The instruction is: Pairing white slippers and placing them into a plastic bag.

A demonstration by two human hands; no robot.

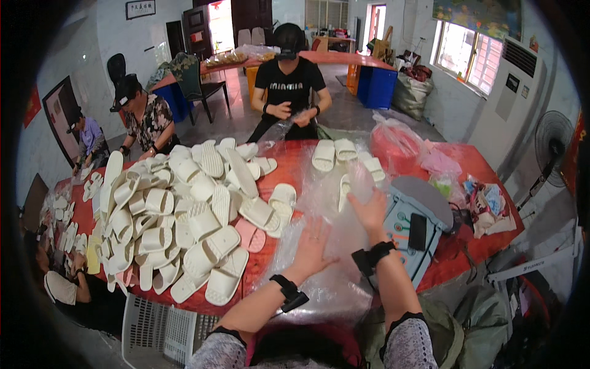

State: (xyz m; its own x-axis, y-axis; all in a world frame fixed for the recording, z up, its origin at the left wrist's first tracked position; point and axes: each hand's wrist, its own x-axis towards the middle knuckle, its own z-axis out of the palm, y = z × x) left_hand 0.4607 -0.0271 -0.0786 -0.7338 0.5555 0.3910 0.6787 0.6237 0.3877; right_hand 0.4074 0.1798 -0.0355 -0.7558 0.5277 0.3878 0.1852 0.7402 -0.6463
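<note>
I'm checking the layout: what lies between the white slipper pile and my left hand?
In the head view: pink footwear, red tabletop, then clear plastic.

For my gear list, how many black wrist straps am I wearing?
2: one black wrist strap with a box on your left wrist, another on your right wrist.

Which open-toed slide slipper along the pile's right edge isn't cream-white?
The salmon-pink slide slipper at the pile's lower right; its neighbouring slippers are cream-white.
</note>
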